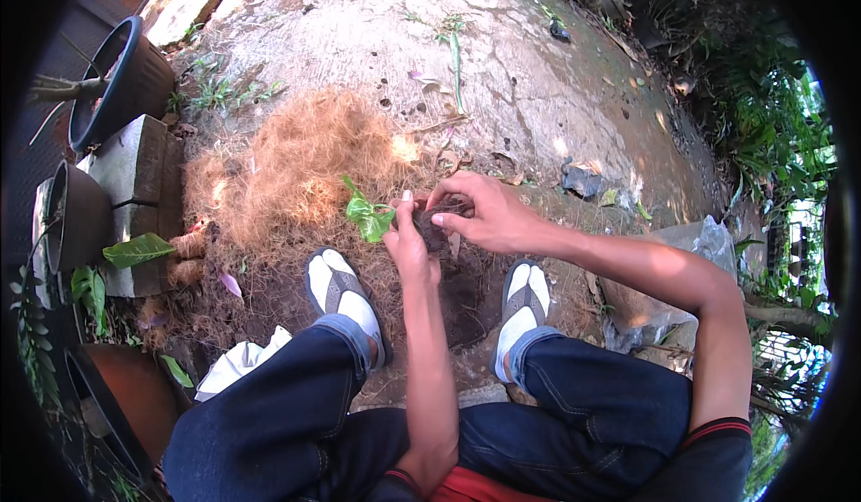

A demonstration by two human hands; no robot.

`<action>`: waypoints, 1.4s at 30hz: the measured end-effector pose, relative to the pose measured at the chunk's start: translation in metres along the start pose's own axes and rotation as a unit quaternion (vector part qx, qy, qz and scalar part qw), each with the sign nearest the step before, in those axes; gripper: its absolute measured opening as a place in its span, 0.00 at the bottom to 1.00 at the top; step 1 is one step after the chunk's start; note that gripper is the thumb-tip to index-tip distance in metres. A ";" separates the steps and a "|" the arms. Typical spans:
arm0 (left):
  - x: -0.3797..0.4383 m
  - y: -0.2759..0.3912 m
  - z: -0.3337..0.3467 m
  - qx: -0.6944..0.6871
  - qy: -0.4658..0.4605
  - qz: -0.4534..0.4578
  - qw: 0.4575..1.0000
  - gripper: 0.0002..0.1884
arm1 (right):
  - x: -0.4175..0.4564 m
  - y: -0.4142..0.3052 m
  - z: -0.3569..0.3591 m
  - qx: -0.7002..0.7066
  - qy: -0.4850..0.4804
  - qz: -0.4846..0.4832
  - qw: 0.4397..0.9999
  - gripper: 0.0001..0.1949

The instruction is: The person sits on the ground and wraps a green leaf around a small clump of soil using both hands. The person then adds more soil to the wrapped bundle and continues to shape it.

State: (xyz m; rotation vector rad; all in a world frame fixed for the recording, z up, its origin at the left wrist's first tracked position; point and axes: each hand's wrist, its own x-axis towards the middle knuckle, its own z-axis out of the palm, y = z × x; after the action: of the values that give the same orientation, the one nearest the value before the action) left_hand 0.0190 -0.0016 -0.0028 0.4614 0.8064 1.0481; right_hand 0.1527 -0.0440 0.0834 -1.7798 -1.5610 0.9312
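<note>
A small leafy seedling points left from between my hands, its green leaves lit by the sun. Around its dark root ball, which looks like soil with fibre on it, my left hand is closed from below and the left. My right hand pinches the other side of the ball with thumb and fingers. Just beyond my hands lies a big loose heap of brown coconut fibre. Beneath them, between my feet, is a patch of dark soil.
Plant pots stand at the left by concrete blocks; an orange-brown pot lies tipped lower down. A clear plastic bag rests at the right. My sandalled feet flank the soil. Cracked concrete stretches ahead, with foliage along the right.
</note>
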 end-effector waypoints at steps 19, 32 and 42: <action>-0.001 -0.013 0.002 -0.034 0.019 0.005 0.999 0.06 | -0.015 -0.006 0.007 -0.018 0.081 -0.099 0.992 0.17; -0.007 -0.016 0.016 -0.099 0.027 0.007 0.995 0.07 | -0.020 0.024 0.018 -0.120 0.117 -0.301 0.939 0.21; -0.007 -0.012 0.016 -0.135 0.020 0.003 0.991 0.09 | -0.028 0.038 0.012 -0.168 0.085 -0.392 0.901 0.27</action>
State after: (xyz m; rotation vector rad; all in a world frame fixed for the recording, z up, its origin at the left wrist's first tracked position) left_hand 0.0367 -0.0126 0.0014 0.2128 0.6863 1.1569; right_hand 0.1630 -0.0770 0.0496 -1.1765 -2.1442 0.1141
